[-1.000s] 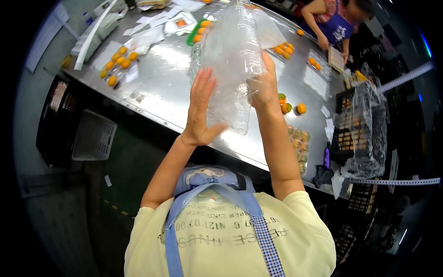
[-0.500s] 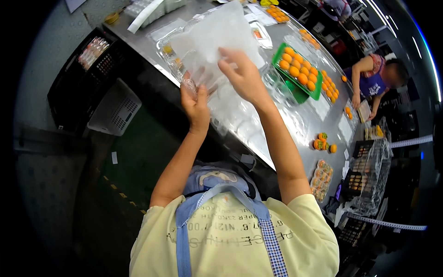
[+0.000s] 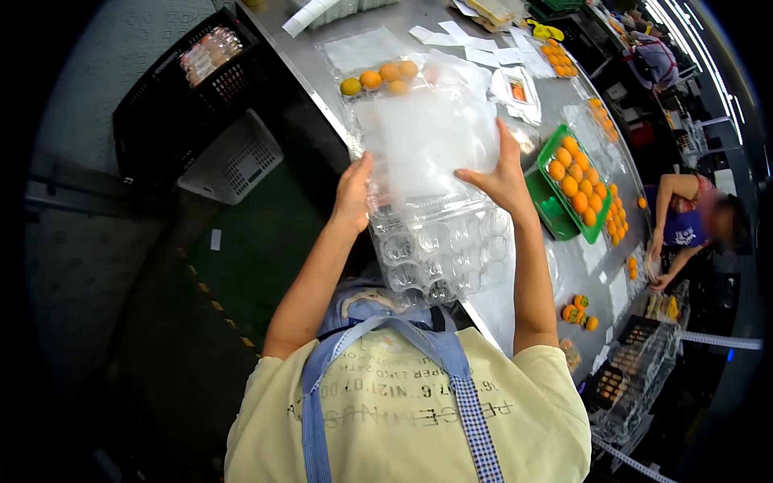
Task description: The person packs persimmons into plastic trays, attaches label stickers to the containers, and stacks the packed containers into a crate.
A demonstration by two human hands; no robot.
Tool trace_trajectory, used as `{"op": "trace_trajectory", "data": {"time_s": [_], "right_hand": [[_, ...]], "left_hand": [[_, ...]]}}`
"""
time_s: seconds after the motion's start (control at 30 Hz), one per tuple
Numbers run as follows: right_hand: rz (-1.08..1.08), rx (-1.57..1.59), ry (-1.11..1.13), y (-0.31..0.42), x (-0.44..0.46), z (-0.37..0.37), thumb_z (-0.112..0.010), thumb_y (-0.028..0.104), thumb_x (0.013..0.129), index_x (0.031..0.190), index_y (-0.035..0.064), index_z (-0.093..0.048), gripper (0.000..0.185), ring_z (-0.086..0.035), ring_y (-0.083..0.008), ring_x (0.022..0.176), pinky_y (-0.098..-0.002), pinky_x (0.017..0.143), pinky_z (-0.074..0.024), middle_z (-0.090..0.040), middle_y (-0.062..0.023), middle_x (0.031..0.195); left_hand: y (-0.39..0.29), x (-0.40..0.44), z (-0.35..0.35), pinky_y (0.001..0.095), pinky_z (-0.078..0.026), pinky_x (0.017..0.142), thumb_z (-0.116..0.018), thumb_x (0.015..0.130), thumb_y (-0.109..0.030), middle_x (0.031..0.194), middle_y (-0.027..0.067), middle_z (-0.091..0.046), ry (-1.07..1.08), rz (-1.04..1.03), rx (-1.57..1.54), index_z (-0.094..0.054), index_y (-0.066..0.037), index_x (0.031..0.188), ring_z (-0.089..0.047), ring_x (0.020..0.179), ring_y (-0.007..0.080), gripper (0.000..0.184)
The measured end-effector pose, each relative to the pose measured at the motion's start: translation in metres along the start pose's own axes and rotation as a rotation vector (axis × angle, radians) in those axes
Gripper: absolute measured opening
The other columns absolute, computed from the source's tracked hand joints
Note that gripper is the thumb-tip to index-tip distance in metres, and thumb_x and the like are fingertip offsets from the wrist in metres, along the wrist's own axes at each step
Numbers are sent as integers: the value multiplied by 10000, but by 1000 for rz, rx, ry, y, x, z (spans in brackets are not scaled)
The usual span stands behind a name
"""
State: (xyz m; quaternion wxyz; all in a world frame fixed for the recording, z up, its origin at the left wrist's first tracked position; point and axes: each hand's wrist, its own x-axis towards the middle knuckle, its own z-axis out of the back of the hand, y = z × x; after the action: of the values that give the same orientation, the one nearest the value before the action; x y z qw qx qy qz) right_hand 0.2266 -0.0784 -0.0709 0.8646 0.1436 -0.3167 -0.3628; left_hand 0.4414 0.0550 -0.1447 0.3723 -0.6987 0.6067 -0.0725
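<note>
Both hands (image 3: 352, 195) (image 3: 506, 185) on clear clamshell (image 3: 439, 249) bearing white sheet (image 3: 435, 145)

Most of the fingers of the left hand (image 3: 353, 193) are out of sight behind the edge of the clear plastic clamshell (image 3: 435, 249). The lower fingers of the right hand (image 3: 506, 181) are hidden too. A white sheet (image 3: 427, 145) covers much of the clamshell's upper half, and what lies beneath cannot be made out. The right forearm and sleeve hide part of a clear fruit pack (image 3: 568, 354). The top edge cuts off a stack of clear trays (image 3: 353, 8); the bottom edge cuts off the yellow T-shirt (image 3: 419, 439). The thing at the co-worker's hands and the wrapped goods (image 3: 211, 55) in the black crate (image 3: 173, 101) are too small to identify.
</note>
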Motion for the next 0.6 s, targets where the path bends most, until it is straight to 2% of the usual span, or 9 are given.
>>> {"op": "trace_trajectory", "data": {"time_s": [0.1,0.13,0.17,0.23,0.33,0.47,0.5,0.57,0.6], "right_hand": [[-391,228,171,-23,1,-3,-825,299,672,1355,-34,-351,896,-568,-332,1096,-388,921,-458,-583,-245,1161],[-417,235,146,-32,1,-2,-821,291,677,1341,-35,-363,870,-583,-323,1074,-382,903,-467,-593,-239,1148],[-446,239,120,-42,-1,0,-816,283,682,1327,-37,-375,844,-599,-314,1051,-375,885,-475,-604,-233,1134],[-524,242,55,-70,-9,0,-808,267,692,1298,-40,-399,793,-629,-297,1007,-363,850,-492,-624,-221,1108],[-518,328,-10,-74,-10,8,-784,222,723,1244,-30,-456,666,-620,-248,984,-345,845,-483,-620,-188,1109],[-441,355,-15,-98,-2,12,-748,181,766,1256,-22,-462,603,-590,-218,1019,-324,878,-462,-604,-161,1134],[-517,463,-14,-102,2,13,-743,176,775,1269,-24,-453,607,-573,-214,1039,-320,897,-448,-593,-153,1148],[-663,679,-21,-106,11,17,-734,166,793,1294,-28,-434,616,-539,-204,1081,-314,935,-421,-571,-138,1177],[-689,676,-14,-109,12,17,-730,168,798,1300,-29,-433,615,-539,-203,1081,-313,936,-420,-570,-133,1181]], "left_hand": [[-1,9,-12,348,-580,707,-470,938,-511,1025,123,-628,19,95,93,-494,-2,1202,-667,831,212,574],[6,10,-18,326,-561,777,-422,918,-597,1056,135,-617,81,56,129,-462,17,1231,-657,883,217,691],[19,18,-8,305,-530,849,-510,925,-494,1124,128,-591,179,96,73,-427,1,1288,-638,941,221,618],[46,20,-12,389,-500,906,-594,920,-307,1216,165,-545,325,-29,244,-334,4,1364,-594,1068,292,602],[53,28,-26,392,-526,874,-643,844,-25,1204,157,-553,276,84,303,-333,-14,1370,-601,1062,282,610],[24,63,-53,391,-562,795,-613,822,42,1187,157,-563,296,182,373,-348,-50,1365,-619,1031,275,611],[18,74,-60,379,-562,799,-635,813,21,1160,155,-576,222,236,336,-373,-32,1340,-631,996,271,590],[3,94,-74,341,-571,705,-642,791,35,1099,97,-597,246,271,338,-454,-31,1274,-642,925,218,522],[0,106,-74,341,-574,713,-645,792,35,1070,105,-612,265,297,362,-462,-21,1259,-648,928,226,505]]}}
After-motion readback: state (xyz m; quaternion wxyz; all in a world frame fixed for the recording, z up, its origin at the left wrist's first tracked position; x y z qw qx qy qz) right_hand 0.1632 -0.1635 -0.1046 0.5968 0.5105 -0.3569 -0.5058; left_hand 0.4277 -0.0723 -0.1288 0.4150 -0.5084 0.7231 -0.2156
